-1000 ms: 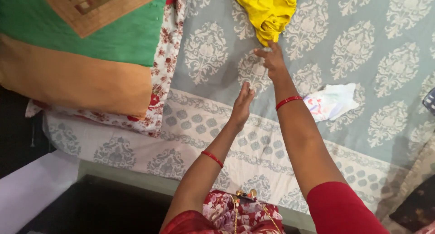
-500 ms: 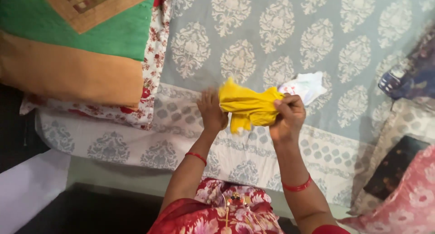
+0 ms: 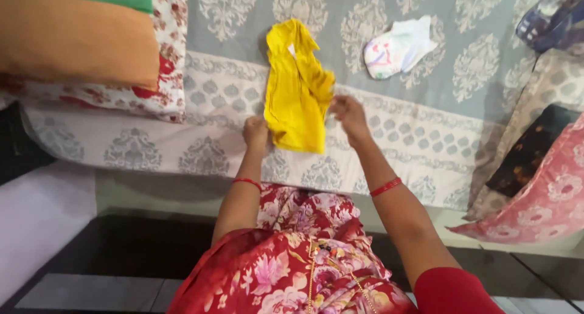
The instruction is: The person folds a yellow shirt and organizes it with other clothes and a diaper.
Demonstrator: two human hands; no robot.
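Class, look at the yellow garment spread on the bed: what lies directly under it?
Under the yellow garment lies the grey patterned bedsheet and its pale border. The left hand and right hand grip its lower edge. Anything else beneath it is covered from view.

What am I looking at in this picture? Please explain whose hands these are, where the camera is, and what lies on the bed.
There is no machine here. A person wears a camera on the head, so the single view looks down at their own arms. The left hand and the right hand each grip an edge of a yellow garment, which lies stretched out on the grey patterned bedsheet. Further up the sheet lies a small white cloth with coloured print, untouched. At the upper left is an orange and green cushion; at the right edge, pink floral fabric and a dark cloth.
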